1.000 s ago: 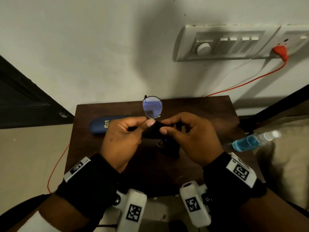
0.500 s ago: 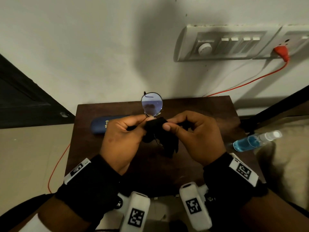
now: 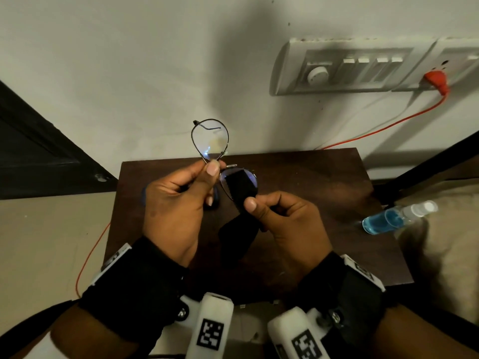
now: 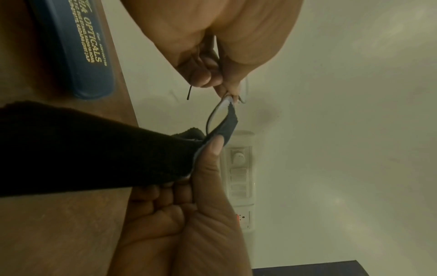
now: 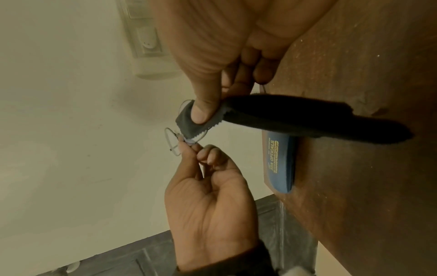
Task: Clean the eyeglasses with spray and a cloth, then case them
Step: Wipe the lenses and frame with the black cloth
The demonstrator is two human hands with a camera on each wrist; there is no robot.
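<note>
While left hand [image 3: 178, 203] pinches wire-rimmed eyeglasses [image 3: 210, 141], right hand [image 3: 285, 218] fingers pinch soft black cloth [image 3: 241, 187]

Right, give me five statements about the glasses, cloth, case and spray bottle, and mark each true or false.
1. The left hand pinches the thin metal-framed eyeglasses near the bridge. True.
2. The right hand holds the black cleaning cloth against one lens. True.
3. The dark blue glasses case stands open. False: it lies closed on the brown wooden table.
4. The clear spray bottle of blue liquid is in the right hand's grip. False: it lies on its side, apart.
5. Both lenses are covered by cloth. False: one is bare.
</note>
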